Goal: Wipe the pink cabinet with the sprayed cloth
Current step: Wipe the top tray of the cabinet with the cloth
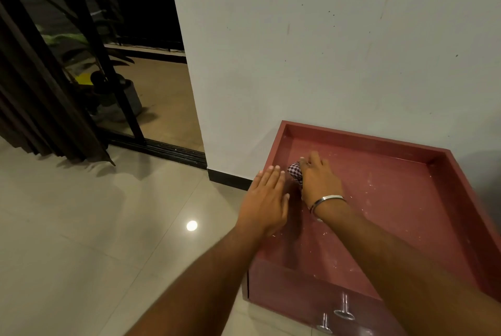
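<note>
Down by the wall, the right hand (320, 178) presses a checked cloth (296, 172) into the far left corner of the pink cabinet (393, 200) top, fingers curled over it. The left hand (267, 197) lies flat, fingers straight, on the cabinet's left rim.

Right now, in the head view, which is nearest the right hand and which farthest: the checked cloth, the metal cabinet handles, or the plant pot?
From the right hand:
1. Checked cloth, under its fingers.
2. Metal cabinet handles, on the cabinet's front, below.
3. Plant pot, far left, beyond the doorway.
</note>
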{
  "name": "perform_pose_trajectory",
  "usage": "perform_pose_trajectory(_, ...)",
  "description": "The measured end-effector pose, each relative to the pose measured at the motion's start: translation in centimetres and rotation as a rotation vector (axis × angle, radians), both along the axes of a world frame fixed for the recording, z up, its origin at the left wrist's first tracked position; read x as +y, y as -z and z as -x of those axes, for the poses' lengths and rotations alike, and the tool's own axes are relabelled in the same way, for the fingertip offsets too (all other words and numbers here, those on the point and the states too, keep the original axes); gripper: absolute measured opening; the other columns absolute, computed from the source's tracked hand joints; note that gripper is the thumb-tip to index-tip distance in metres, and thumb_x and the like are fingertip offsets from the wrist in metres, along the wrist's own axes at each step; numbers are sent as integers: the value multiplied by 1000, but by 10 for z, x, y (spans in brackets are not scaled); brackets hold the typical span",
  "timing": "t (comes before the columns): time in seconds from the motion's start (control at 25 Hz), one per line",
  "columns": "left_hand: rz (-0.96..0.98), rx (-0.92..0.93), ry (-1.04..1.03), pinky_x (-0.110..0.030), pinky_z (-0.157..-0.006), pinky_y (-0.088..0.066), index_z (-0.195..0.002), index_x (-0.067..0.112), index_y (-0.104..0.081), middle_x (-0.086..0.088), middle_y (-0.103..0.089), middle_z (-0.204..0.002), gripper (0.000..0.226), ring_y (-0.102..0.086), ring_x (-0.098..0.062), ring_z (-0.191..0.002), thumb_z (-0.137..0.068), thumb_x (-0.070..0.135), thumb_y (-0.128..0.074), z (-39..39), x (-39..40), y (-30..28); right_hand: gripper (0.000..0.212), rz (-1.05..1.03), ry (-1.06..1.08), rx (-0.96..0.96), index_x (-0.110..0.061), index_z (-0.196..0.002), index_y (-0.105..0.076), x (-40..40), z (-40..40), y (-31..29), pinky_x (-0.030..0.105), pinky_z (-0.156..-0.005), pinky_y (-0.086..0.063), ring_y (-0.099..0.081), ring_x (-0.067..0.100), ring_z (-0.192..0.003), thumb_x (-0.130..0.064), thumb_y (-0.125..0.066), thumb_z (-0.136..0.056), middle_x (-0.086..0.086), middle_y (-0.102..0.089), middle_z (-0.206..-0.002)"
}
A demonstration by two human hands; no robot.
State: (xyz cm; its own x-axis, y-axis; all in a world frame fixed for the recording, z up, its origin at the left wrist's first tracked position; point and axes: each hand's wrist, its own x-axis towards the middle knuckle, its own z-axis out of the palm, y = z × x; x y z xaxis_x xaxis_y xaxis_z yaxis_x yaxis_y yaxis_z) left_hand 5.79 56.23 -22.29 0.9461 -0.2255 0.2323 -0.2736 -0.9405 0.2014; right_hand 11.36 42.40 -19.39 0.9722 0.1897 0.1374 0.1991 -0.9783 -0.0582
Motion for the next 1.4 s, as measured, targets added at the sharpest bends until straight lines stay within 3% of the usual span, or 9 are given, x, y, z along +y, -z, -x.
perform_pose_trajectory(0.16,37,123,-54,-33,-119,5,-154,13,2,-5,9,-161,66,10,-18,-148,-101,42,-26,-28,2,2,53,-30,176,-110,-3,-136,-39,4,-28,-4,41,-86,-47,-39,35,-115,-3,-55,-86,14,-35,-133)
perform_pose_trajectory(0.36,25,155,-78,-34,-118,5,-153,11,6,-7,14,-161,73,14,-20,-148,-99,46,-29,-61,1,5,44,-69,307,-101,5,-133,-40,-8,-80,1,41,-89,-43,-38,38,-117,0,-42,-89,20,-36,-132)
perform_pose_trajectory(0.52,51,140,-47,-34,-120,5,-153,9,5,-8,13,-161,75,13,-20,-148,-97,43,-33,-80,-2,4,47,-233,196,90,-4,-125,-49,16,-101,17,42,-100,-36,-38,37,-118,-35,-49,-91,17,-38,-131)
perform_pose_trajectory(0.64,86,135,-43,-34,-121,3,-153,9,4,-8,12,-161,74,12,-19,-148,-97,38,-34,-84,-3,4,37,-244,44,88,-9,-119,-56,23,-107,22,39,-104,-30,-38,36,-120,-30,-43,-91,16,-41,-134)
perform_pose_trajectory(0.76,99,120,-45,-35,-122,0,-153,8,2,-9,10,-161,73,11,-19,-148,-95,35,-32,-84,-3,8,43,-76,5,-26,-17,-134,-47,2,-112,38,44,-109,-24,-26,31,-135,-30,-40,-94,4,-31,-151)
perform_pose_trajectory(1.0,227,121,-46,-27,-118,5,-153,9,0,-6,8,-162,71,10,-17,-148,-92,26,-32,-87,-3,7,54,-244,3,143,-13,-149,-20,30,-139,45,41,-119,-11,-10,23,-147,-25,-29,-97,1,-16,-159)
perform_pose_trajectory(1.12,249,129,-49,-27,-120,5,-153,10,-1,-5,7,-162,67,9,-15,-148,-95,23,-30,-88,-2,7,53,-313,-9,137,-12,-147,-26,30,-146,46,41,-117,-20,-21,24,-143,-22,-36,-95,5,-25,-155)
perform_pose_trajectory(1.28,220,156,-68,-29,-121,4,-154,11,0,-4,7,-162,76,9,-14,-148,-82,32,-17,-85,-3,2,44,-356,78,-3,-12,-137,-42,23,-144,55,39,-109,-34,-38,26,-132,-25,-38,-95,8,-44,-142)
perform_pose_trajectory(1.4,234,159,-69,-32,-122,1,-154,12,0,-4,7,-162,77,9,-15,-148,-83,35,-19,-86,-2,4,43,-335,179,-74,-8,-135,-44,33,-139,59,42,-105,-36,-42,31,-126,-24,-39,-95,13,-44,-136)
